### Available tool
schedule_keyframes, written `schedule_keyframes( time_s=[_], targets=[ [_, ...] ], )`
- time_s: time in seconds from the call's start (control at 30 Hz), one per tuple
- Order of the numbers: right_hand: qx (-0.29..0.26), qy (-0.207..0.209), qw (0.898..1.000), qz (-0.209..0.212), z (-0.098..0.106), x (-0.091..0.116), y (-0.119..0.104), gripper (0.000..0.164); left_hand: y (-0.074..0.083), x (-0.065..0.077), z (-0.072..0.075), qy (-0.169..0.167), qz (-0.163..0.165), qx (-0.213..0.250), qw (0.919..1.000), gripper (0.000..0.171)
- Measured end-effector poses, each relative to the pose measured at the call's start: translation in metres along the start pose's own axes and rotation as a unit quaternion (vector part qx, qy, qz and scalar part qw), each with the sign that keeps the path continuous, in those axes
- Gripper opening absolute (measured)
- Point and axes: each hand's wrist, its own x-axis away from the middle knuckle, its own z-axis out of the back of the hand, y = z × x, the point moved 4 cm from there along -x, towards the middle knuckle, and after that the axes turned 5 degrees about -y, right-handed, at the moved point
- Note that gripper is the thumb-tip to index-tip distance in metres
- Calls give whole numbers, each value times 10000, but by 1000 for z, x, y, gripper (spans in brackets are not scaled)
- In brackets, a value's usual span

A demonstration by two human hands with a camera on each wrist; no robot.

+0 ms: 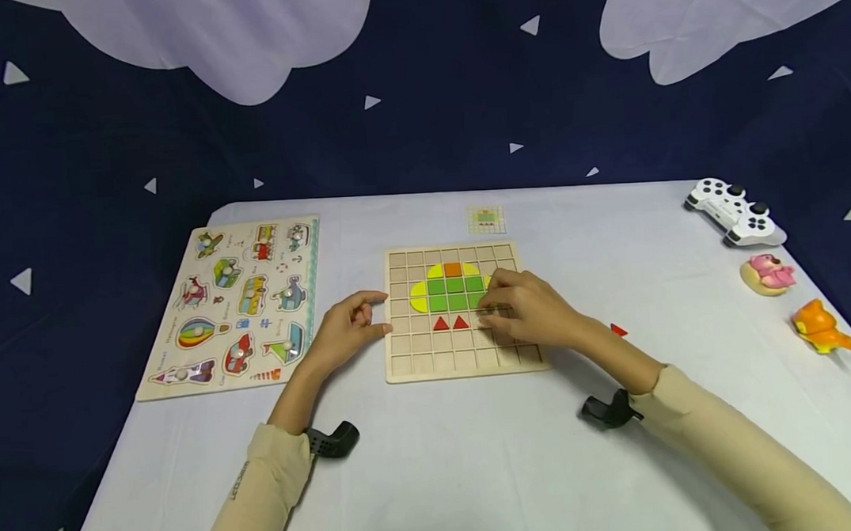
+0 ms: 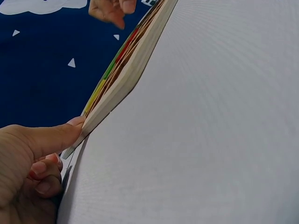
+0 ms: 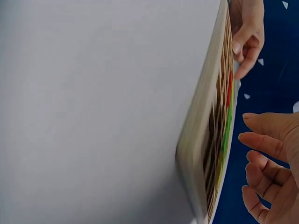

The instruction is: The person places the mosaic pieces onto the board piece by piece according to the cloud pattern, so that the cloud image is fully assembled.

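Observation:
A square wooden grid board [image 1: 426, 360] lies in the middle of the table, with green square tiles [image 1: 456, 301], an orange square [image 1: 453, 270], yellow rounded pieces [image 1: 418, 297] and two red triangles [image 1: 440, 323] in its cells. My left hand [image 1: 346, 328] is at the board's left edge, its thumb [image 2: 56, 140] straight against the rim and the other fingers loosely bent. Over the right part of the pattern is my right hand [image 1: 530, 308], covering some cells. In the right wrist view its fingers [image 3: 264, 142] are spread and loosely bent, with nothing between them.
A small pattern card [image 1: 486, 220] lies behind the board. Left stands a vehicle peg puzzle [image 1: 227, 306]. One loose red triangle [image 1: 618, 330] is near my right forearm. Along the right side are a white game controller [image 1: 735, 212], a pink toy [image 1: 768, 274] and an orange toy [image 1: 820, 327].

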Motion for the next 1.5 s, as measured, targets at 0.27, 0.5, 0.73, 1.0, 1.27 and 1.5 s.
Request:
schedule_keyframes(
  time_s=[0.27, 0.5, 0.73, 1.0, 1.27, 1.5],
  targets=[
    [396, 389, 9981, -262, 21, 42, 26, 17, 0, -1, -1, -51, 13, 28, 10000, 48],
    [689, 642, 9939, -570, 37, 79, 44, 17, 1, 1, 0, -39, 41, -4, 10000, 49],
    [936, 677, 9900, -808, 50, 109, 60, 17, 2, 1, 1, -38, -13, -20, 10000, 49],
    [987, 549, 9907, -756, 55, 134, 73, 24, 1, 1, -1, -58, 25, -2, 10000, 49],
    [1078, 485, 9911, -618, 56, 142, 79, 24, 0, 2, 0, -64, 78, 60, 9999, 49],
    [1095, 466, 9920, -411, 52, 143, 82, 27, 1, 1, -1, -60, 24, 38, 10000, 48]
  ],
)
